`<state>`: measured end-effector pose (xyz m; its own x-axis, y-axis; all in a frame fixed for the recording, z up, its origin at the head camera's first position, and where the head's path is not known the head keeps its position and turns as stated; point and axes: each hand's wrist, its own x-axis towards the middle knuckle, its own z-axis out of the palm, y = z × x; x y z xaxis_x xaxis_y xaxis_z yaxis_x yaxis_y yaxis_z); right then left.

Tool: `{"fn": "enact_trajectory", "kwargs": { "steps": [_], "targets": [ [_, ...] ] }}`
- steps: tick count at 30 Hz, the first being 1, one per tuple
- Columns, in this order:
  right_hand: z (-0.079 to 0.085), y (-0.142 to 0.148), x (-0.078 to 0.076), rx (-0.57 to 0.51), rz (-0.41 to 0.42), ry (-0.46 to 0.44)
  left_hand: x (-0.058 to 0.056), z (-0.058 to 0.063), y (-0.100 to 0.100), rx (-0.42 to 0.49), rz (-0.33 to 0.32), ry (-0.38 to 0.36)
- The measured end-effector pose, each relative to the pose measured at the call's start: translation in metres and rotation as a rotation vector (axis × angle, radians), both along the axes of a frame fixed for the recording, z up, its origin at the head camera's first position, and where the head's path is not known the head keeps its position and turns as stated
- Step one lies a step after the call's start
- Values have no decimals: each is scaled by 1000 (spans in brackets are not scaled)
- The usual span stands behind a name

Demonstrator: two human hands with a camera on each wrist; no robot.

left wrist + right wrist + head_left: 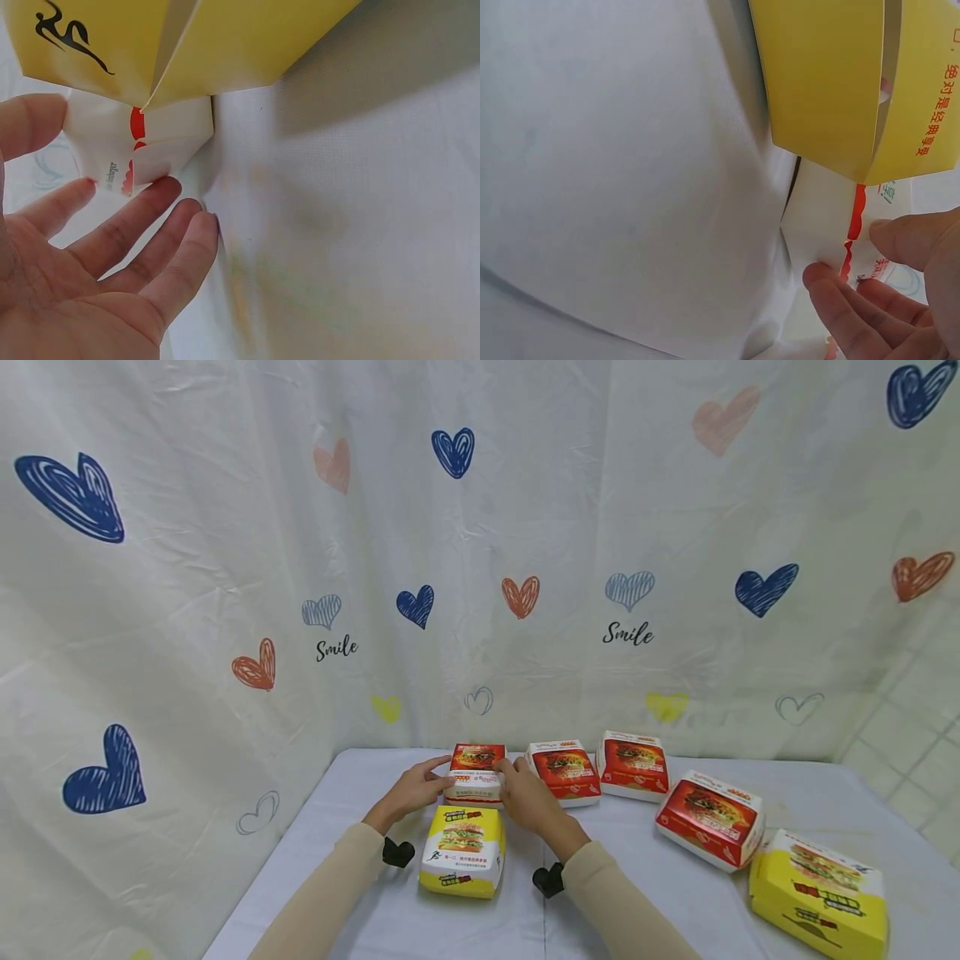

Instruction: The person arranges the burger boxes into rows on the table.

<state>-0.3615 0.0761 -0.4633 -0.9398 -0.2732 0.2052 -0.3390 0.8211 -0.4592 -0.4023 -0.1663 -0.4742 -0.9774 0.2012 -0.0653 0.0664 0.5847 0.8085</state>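
Note:
Both hands are at a red and white burger box (477,772) near the back edge of the table. My left hand (414,789) holds its left side, thumb and fingertips against the white cardboard (109,142) in the left wrist view. My right hand (531,793) grips the right side, with the thumb (904,236) and fingertips on the wall in the right wrist view. Directly in front of this box, between the forearms, lies a yellow and white burger box (462,852), its lid facing up. It covers part of the red box in both wrist views.
Right of the hands stand more red burger boxes, one close by (564,772), another farther back (633,764) and a third (711,818) nearer. A second yellow burger box (821,893) sits front right. A heart-printed curtain (555,527) hangs behind the white-covered table (622,877).

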Motion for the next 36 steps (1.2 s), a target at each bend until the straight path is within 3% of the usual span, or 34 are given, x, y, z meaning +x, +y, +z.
{"fn": "enact_trajectory", "kwargs": {
  "steps": [8,14,19,22,26,30,33,36],
  "targets": [
    [1,1,3,12,-9,1,2,-1,1,5,31,21],
    [13,7,14,-26,-6,-1,4,1,0,-4,49,10],
    [24,27,22,-122,-8,5,9,13,3,-21,50,87],
    [29,47,24,-183,-13,37,15,32,12,-14,65,176],
    [34,75,25,-269,-1,87,26,69,30,-3,62,297],
    [38,97,25,-333,-29,114,43,108,54,13,9,394],
    [39,109,24,-366,-61,124,57,130,78,50,-30,411],
    [40,118,23,-404,-83,120,69,142,105,104,-43,399]
  ]
}}
